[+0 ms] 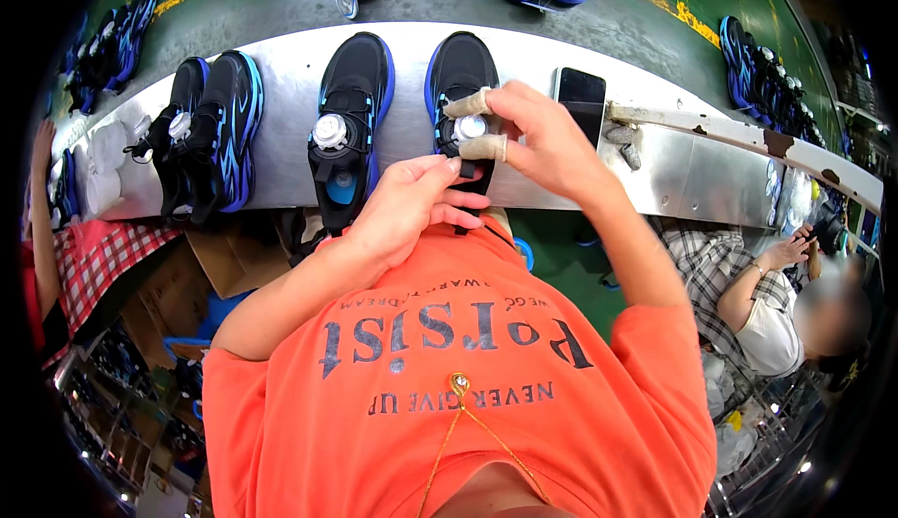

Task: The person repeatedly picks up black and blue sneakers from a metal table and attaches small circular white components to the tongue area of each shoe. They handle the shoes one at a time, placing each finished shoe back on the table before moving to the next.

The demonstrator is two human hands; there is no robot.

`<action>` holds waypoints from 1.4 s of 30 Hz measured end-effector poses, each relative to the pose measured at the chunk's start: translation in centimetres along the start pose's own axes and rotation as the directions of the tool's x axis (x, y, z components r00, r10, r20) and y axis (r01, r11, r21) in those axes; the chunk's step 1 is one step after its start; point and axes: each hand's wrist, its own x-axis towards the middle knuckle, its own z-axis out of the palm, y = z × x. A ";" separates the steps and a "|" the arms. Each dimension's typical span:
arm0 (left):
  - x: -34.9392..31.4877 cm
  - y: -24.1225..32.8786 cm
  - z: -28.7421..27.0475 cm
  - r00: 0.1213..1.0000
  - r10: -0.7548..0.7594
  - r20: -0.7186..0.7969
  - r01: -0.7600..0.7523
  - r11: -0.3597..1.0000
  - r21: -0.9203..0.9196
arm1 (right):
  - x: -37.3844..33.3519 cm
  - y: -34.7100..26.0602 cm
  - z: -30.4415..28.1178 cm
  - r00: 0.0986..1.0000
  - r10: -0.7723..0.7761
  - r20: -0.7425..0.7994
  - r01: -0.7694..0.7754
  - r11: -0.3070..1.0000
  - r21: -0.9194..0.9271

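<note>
Metal bench (285,97) with a bright surface, curved by the wide lens, crossing before the person; beyond it lies a green surface (412,4) marked with yellow lines. At far left, another person's arm (42,181) reaches up beside a red checked cloth (108,266). Next comes a pair of black-and-blue shoes (236,93), toes pointing away, then a strip of bare metal, then a single matching shoe (360,64) with a silver dial.

Left hand (412,202) sits at the heel end of the next shoe (463,60), thumb and forefinger close together; whether they pinch anything, I cannot tell. This shoe lies ahead of the left hand and just left of the right hand (535,135), whose covered thumb and finger stand apart around its silver dial (470,127); pressure cannot be judged.

The shoe's heel is by the bench's near edge, metal showing along its left side. Right of the right hand, a dark phone (580,102) and a chipped white rail (692,122) bound the room.
</note>
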 end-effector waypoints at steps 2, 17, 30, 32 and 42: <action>-0.2 0.1 0.2 1.000 0.006 -0.008 -0.006 1.000 0.003 | 0.6 0.4 -1.0 0.990 -0.077 0.121 0.075 0.997 0.019; -7.4 3.1 -3.0 0.824 0.440 0.356 -0.358 -0.082 0.930 | -1.5 4.0 2.3 0.937 0.271 -0.219 -0.169 0.903 0.395; -1.2 0.9 -4.2 0.733 0.469 0.492 -0.420 -0.257 0.870 | 24.4 1.1 0.4 0.887 -0.451 -0.101 0.217 0.599 -0.771; 0.0 -0.5 -4.7 0.753 0.453 0.477 -0.410 -0.243 0.879 | 25.6 1.2 1.2 0.917 -0.388 -0.096 0.165 0.585 -0.794; -0.3 15.7 -5.8 0.619 0.644 0.451 -0.648 0.094 0.755 | 21.0 9.3 -10.2 0.901 -0.147 -0.408 -0.208 0.680 -0.703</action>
